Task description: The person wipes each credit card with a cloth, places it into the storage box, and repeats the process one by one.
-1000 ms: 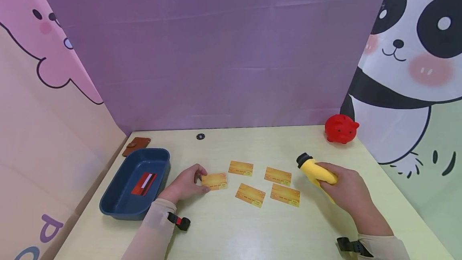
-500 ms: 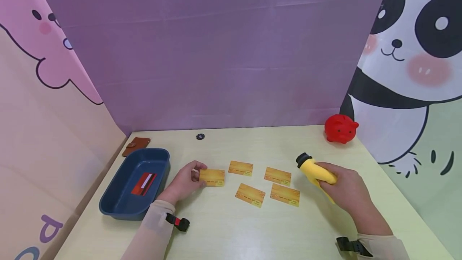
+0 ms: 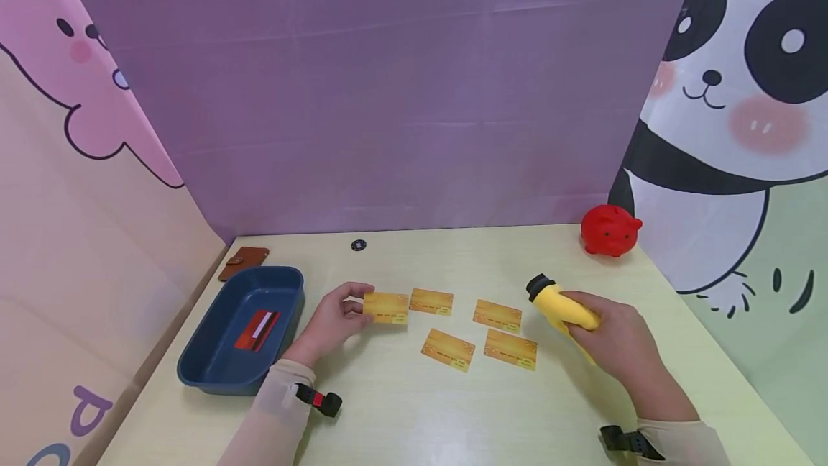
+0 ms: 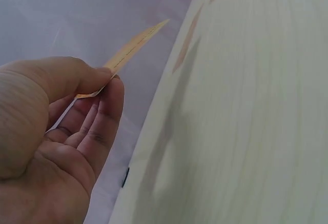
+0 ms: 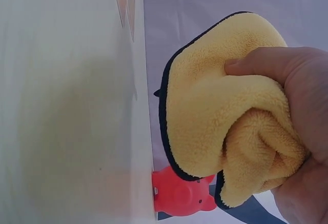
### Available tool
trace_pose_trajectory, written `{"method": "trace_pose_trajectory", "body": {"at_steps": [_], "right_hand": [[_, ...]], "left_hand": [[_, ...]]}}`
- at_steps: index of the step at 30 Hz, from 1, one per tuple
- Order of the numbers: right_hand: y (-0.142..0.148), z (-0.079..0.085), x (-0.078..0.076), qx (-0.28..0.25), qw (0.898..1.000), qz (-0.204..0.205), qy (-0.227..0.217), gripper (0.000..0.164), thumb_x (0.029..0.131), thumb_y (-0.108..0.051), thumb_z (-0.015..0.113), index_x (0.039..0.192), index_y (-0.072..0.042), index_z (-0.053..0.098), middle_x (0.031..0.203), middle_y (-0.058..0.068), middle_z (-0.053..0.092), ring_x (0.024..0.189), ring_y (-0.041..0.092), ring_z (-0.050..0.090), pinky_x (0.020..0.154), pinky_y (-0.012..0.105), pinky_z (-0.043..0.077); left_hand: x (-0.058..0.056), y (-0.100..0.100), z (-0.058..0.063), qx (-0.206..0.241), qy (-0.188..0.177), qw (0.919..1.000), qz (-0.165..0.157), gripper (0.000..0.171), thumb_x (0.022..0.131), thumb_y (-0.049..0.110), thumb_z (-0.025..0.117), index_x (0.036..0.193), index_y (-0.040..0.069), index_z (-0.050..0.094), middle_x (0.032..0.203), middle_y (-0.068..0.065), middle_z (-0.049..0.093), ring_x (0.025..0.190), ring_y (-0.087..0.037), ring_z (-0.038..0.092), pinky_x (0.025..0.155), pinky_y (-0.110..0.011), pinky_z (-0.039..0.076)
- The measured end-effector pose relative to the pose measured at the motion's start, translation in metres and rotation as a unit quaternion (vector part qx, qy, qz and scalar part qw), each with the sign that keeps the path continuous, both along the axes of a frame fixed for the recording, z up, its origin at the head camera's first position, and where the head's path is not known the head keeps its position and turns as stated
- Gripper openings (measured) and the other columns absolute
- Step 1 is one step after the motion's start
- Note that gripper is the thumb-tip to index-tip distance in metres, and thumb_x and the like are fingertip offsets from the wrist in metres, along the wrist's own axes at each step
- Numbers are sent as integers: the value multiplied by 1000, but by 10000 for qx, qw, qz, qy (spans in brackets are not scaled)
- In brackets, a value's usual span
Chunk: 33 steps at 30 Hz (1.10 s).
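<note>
Between thumb and fingertips my left hand (image 3: 333, 322) pinches a gold card (image 3: 387, 308) by its left end. In the left wrist view that card (image 4: 134, 45) is raised off the table and looks slightly bent, its shadow falling on the tabletop. My right hand (image 3: 614, 336) grips a bunched yellow cloth (image 3: 564, 305) with black edging; the right wrist view shows the plush, folded cloth (image 5: 220, 96) under the thumb. Several more gold cards lie flat between the hands, among them a back-left card (image 3: 431, 301) and a front-right card (image 3: 510, 349).
Left of my left hand stands a blue tray (image 3: 294, 286) with a red card (image 3: 257, 330) in it. Behind it lies a brown wallet (image 3: 244, 262). A black round chip (image 3: 359, 244) is at the table's back, and a red piggy bank (image 3: 610, 231) sits at the back right.
My left hand, with the gold card, has risen and moved slightly toward the back of the table. The right hand and cloth have shifted a little left. The other cards stay put.
</note>
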State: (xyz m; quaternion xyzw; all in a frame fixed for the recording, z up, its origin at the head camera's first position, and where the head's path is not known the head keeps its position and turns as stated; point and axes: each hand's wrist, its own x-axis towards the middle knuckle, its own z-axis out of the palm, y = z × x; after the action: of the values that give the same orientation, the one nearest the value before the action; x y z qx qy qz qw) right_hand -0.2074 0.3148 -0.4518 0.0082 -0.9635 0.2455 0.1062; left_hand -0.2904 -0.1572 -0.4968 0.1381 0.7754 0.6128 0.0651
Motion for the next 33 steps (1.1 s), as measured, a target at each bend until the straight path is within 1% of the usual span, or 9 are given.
{"method": "trace_pose_trajectory", "body": {"at_steps": [2,5,9,14,19,23,26,31,33], "right_hand": [[-1,0,0,11,10000,20,3,52,88,-16,84,138,-12,68,115,18,71,90,33,59,68,39,49],[-2,0,0,14,10000,63,60,52,88,-15,84,137,-13,69,115,17,71,89,32,59,68,38,49],[-3,-1,-1,-7,9995,163,262,49,87,-13,83,135,-12,70,113,16,73,86,31,60,67,37,49],[-3,-4,-1,-50,9992,218,330,48,87,-11,83,134,-13,71,113,15,73,86,30,60,66,36,49],[-7,-5,-1,-87,9989,265,380,48,86,-10,83,133,-13,71,113,15,73,86,29,60,66,37,49],[-10,-4,0,-101,9984,293,474,48,86,-9,84,132,-13,72,113,14,74,86,29,60,67,38,50],[-14,-3,0,-117,9981,312,522,48,86,-9,84,132,-14,73,114,14,74,87,29,61,68,39,52],[-20,-4,1,-130,9966,413,707,47,85,-8,84,130,-15,73,112,12,75,85,28,62,67,39,51],[-22,-5,1,-128,9953,453,849,46,84,-6,83,128,-16,74,110,10,75,82,26,61,65,38,50]], "left_hand": [[2,3,3,90,-14,10000,9,55,89,-14,73,140,0,59,131,-17,56,102,-26,68,81,-26,62],[6,7,6,199,-62,9998,28,54,89,-13,73,138,4,61,129,-15,58,103,-26,68,82,-27,62],[12,15,9,360,-41,9993,-35,52,89,-11,74,136,9,64,128,-14,59,103,-26,69,82,-29,63],[21,25,11,665,-105,9976,-186,52,89,-11,74,135,12,66,128,-15,58,104,-28,69,83,-33,64],[34,37,13,774,-176,9967,-169,50,91,-9,74,136,12,65,129,-14,59,102,-28,68,83,-32,64],[43,45,14,920,-121,9955,-174,51,92,-11,71,137,11,64,131,-15,58,101,-28,67,83,-34,64],[48,51,14,1049,-78,9943,-190,51,92,-14,69,137,10,63,131,-15,57,101,-27,68,84,-35,64],[53,58,11,1207,-97,9925,-193,52,92,-15,68,140,2,59,127,-16,57,101,-26,68,85,-35,64],[55,61,9,1257,-109,9918,-201,53,91,-15,67,141,-1,57,126,-17,56,100,-26,68,84,-35,64]]}}
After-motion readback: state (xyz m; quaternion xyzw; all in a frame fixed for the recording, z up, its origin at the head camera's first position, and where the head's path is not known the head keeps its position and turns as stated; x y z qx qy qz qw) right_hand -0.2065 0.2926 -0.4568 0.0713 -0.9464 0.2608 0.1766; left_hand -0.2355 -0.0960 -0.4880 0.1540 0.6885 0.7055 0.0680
